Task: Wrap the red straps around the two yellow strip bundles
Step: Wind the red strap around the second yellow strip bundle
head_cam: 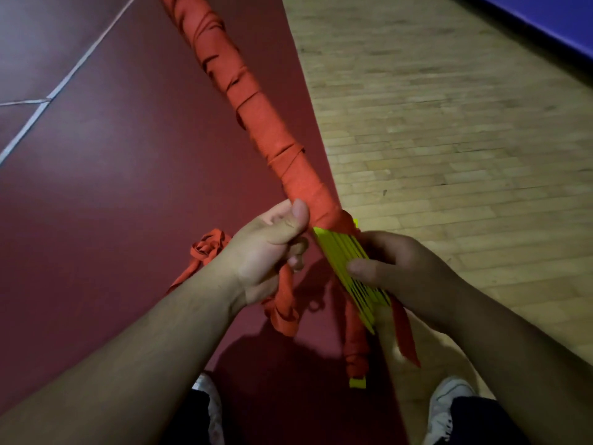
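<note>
A long bundle of yellow strips (340, 256) runs from the frame's top down toward me. Most of its length is wound in red strap (256, 117); bare yellow shows only between my hands and at the bottom tip. My left hand (272, 248) grips a loose length of red strap just left of the bundle, and the strap hangs below the fist in twisted loops. My right hand (398, 271) holds the bare yellow section, thumb across the strips. Another red strap end hangs under the right hand. Only one bundle is distinguishable.
A pile of loose red strap (205, 252) lies on the dark red floor mat (112, 187), which has white lines. Wooden floor (449, 139) spreads to the right, with a blue wall edge at the top right. My two shoes (446, 409) are at the bottom.
</note>
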